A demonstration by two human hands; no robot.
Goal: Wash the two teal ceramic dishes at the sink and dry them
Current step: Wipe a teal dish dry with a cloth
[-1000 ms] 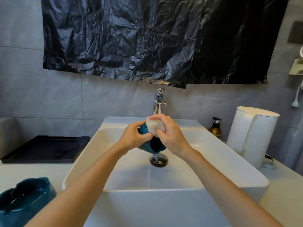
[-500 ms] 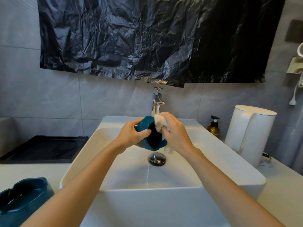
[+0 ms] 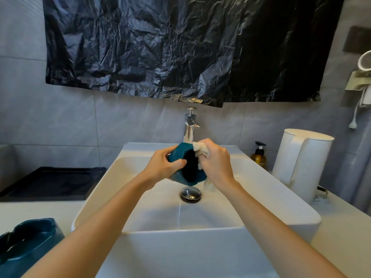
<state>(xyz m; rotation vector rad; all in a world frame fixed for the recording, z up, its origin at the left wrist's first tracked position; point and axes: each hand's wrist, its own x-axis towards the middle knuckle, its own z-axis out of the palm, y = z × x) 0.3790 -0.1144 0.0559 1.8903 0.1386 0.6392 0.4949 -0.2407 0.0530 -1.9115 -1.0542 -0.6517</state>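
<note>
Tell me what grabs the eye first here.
Over the white sink, the left hand holds a teal ceramic dish on its side while the right hand presses a pale cloth at its dark opening. Above, a crinkled black plastic sheet covers the wall; a second teal dish sits on the counter, lower left.
</note>
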